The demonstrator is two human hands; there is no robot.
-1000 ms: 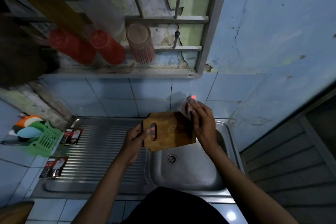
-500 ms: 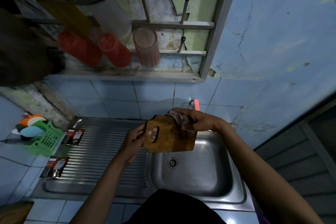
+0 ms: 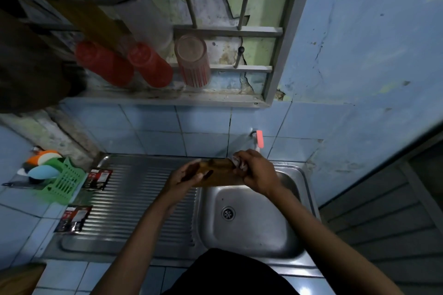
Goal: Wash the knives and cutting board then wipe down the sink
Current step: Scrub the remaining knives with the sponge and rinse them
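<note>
A wooden cutting board (image 3: pixel 219 175) with a handle slot is held tilted, nearly edge-on, over the back of the steel sink basin (image 3: pixel 261 230). My left hand (image 3: pixel 184 178) grips its handle end. My right hand (image 3: pixel 255 170) presses a small pale cloth or sponge (image 3: pixel 236 160) against the board's far right end. The tap with a pink lever (image 3: pixel 259 139) sticks out of the tiled wall just behind my right hand. No knives can be made out.
A ribbed drainboard (image 3: pixel 134 201) lies left of the basin, with two dark sachets (image 3: pixel 97 178) (image 3: pixel 73 219) at its left edge. A green basket (image 3: pixel 63 181) with coloured items stands far left. Red cups (image 3: pixel 148 64) hang on the rack above.
The board has tipped from nearly flat-facing to almost edge-on and moved back toward the wall. My right hand with the cloth has moved along its far end.
</note>
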